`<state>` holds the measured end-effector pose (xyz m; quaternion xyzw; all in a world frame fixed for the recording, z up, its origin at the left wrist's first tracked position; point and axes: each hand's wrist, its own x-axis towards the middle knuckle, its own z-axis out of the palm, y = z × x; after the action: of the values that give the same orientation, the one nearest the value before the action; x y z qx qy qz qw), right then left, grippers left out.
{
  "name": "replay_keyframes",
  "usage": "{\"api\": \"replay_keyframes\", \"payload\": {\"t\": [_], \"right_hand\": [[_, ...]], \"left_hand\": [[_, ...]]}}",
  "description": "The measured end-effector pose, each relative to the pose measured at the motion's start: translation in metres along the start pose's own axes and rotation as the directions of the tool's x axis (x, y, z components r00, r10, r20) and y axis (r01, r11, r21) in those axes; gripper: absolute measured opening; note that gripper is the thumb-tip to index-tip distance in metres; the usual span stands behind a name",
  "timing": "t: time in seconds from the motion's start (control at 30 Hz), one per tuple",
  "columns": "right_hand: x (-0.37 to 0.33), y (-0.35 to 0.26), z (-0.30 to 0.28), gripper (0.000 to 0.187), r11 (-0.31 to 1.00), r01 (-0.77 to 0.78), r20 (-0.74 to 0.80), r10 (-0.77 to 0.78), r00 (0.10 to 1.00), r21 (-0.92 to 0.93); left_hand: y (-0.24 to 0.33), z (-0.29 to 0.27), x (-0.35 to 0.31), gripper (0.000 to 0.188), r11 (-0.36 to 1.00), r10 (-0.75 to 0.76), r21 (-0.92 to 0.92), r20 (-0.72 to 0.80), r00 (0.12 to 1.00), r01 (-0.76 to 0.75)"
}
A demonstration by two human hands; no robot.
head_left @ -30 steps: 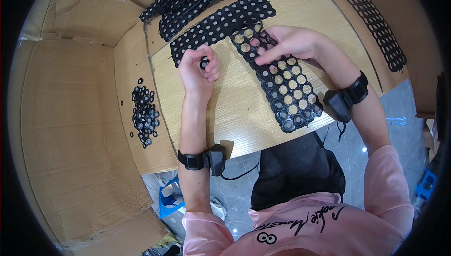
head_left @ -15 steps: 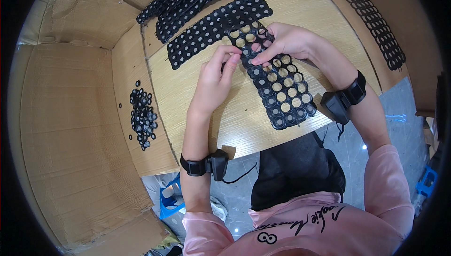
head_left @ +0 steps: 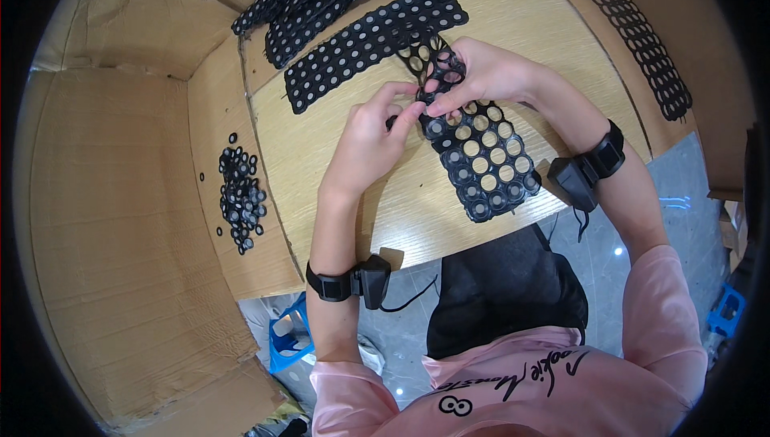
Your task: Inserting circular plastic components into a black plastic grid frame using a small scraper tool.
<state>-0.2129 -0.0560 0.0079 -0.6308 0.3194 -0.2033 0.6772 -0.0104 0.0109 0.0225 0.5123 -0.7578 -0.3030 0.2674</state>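
A black sheet of joined rings lies on the table in front of me, its far part lifted and bent. Grey-centred discs fill its left column and near edge; many other rings show bare table through them. My right hand grips the raised part, thumb on top and fingers beneath. My left hand is pinched at the sheet's left edge, its thumb tip close to the right thumb. A small black disc shows between its curled fingers; what lies at the fingertips is hidden.
Loose black discs form a pile on cardboard at the left. A filled sheet lies beyond my hands, with several more stacked behind it. An unfilled ring sheet lies far right. Cardboard walls enclose the table.
My left hand has moved slightly right, its thumb now over the sheet's edge beside the right thumb. The far part of the sheet is bent up more steeply.
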Motion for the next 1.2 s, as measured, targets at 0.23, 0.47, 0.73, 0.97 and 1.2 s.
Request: {"api": "replay_keyframes", "payload": {"t": [0.23,0.47,0.73,0.97,1.2], "right_hand": [[0.000,-0.002,0.001,0.026,0.998,0.050,0.035,-0.048,0.998,-0.044],[-0.003,-0.003,0.000,0.033,0.996,0.079,0.034,-0.081,0.996,0.042],[0.000,-0.001,-0.003,0.035,0.997,0.074,-0.054,-0.074,0.996,0.008],[-0.005,-0.011,-0.006,0.052,0.994,-0.102,-0.110,0.098,0.989,-0.032],[-0.001,0.000,-0.012,0.043,0.997,-0.034,-0.058,0.038,0.998,0.069]], "left_hand": [[-0.013,0.007,0.001,0.017,0.962,-0.015,-0.272,-0.005,1.000,0.013],[-0.017,0.006,0.005,0.020,0.870,-0.122,-0.483,-0.014,0.992,0.100],[-0.026,0.003,0.010,0.020,0.769,-0.266,-0.631,-0.167,0.949,0.105],[-0.041,-0.026,0.013,0.020,0.480,-0.467,-0.875,-0.204,0.860,0.054],[-0.028,-0.010,0.013,0.021,0.275,-0.366,-0.927,0.143,0.920,0.253]]}}
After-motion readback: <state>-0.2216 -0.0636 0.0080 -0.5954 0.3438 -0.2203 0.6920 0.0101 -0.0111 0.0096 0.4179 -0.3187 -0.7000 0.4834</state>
